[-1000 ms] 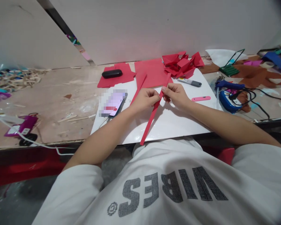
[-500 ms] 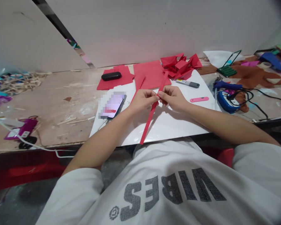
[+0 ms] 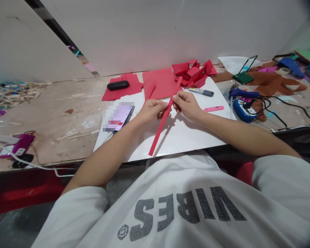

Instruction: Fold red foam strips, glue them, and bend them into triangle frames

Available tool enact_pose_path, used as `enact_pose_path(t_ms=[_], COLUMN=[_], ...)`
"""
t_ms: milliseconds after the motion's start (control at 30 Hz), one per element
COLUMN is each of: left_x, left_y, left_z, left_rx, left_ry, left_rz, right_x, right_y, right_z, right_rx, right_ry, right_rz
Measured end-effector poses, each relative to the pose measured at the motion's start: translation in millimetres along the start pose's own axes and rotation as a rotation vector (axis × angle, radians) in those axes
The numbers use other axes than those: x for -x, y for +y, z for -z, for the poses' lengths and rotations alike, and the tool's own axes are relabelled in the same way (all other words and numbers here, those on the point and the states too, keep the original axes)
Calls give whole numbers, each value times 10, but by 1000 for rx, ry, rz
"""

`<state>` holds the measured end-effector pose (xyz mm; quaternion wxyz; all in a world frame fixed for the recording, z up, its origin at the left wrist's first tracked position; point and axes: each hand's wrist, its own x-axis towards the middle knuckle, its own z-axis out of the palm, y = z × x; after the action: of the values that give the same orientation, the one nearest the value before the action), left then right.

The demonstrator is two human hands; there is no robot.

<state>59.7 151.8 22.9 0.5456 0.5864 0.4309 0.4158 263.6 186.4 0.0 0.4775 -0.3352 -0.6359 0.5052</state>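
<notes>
A long, narrow red paper strip (image 3: 158, 133) slants across the middle of the view, its lower end hanging over the white board (image 3: 188, 137). With thumb and fingers closed, my left hand (image 3: 152, 111) grips the strip near its middle. My right hand (image 3: 186, 104) pinches it just above and to the right, thumb on the edge. Behind the hands lies a flat red sheet (image 3: 158, 81). A heap of folded red paper pieces (image 3: 195, 72) sits at the strip's far end. The fingertips under the strip are partly hidden.
Left of the hands lie a phone (image 3: 120, 117) and a black case (image 3: 118, 85) on red paper. To the right are a grey cutter (image 3: 201, 92), a pink cutter (image 3: 214, 108) and a blue glue gun (image 3: 245, 93) with black cables. A purple device (image 3: 17, 144) with a white cable lies far left.
My hands have shifted slightly along the strip, with the left thumb pulled back from the right one. The strip's lower end has risen a little, and the whole view has shifted slightly.
</notes>
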Motion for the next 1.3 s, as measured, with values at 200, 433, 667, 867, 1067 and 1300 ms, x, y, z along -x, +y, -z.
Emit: enact_pose_path(t_ms=[200, 433, 667, 867, 1067, 1300], left_x=[-17, -32, -34, -47, -55, -49], left_y=[14, -1, -46, -112, -95, -66], left_z=[-10, 2, -8, 33, 12, -28], left_rx=[98, 76, -59, -144, -11, -86], left_ry=[-31, 2, -4, 24, 45, 89], left_rz=[96, 110, 11, -10, 9, -9], right_x=[-56, -72, -24, -29, -76, -60], right_y=[73, 85, 40, -2, -17, -24], right_z=[40, 50, 45, 41, 69, 68], right_rx=[-47, -107, -75, -34, -80, -72], right_ry=[32, 12, -103, 28, 34, 60], right_rz=[-37, -34, 0, -78, -45, -38])
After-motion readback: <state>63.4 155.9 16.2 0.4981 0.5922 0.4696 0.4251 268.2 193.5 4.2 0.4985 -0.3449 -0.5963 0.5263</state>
